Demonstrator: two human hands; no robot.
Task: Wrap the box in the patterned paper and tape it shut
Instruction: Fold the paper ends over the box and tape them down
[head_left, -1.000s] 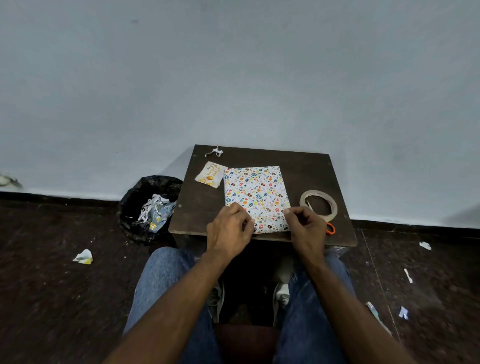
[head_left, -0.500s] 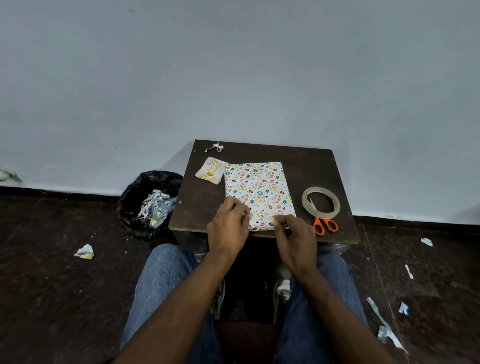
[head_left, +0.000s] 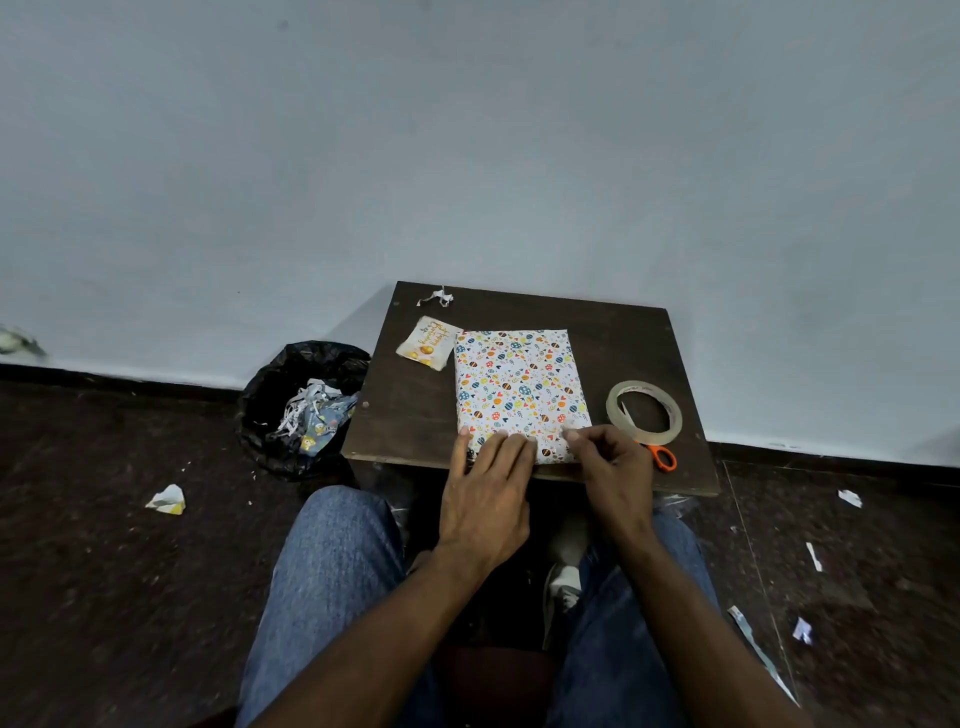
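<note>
With its fingers straight and together, the left hand (head_left: 485, 499) presses flat on the near end of the wrapped box (head_left: 519, 389), while the right hand (head_left: 615, 467) pinches the crinkly patterned paper at the box's near right corner. A glossy tape ring (head_left: 644, 406) lies right of the box.

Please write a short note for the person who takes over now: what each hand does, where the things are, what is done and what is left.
Left hand: flat, pressing the near end of the wrapped box.
Right hand: fingers curled at the box's near right corner.
Tape roll and scissors lie right of the box on the table.
Done: paper covers the box.
Left: tape the near end.
</note>
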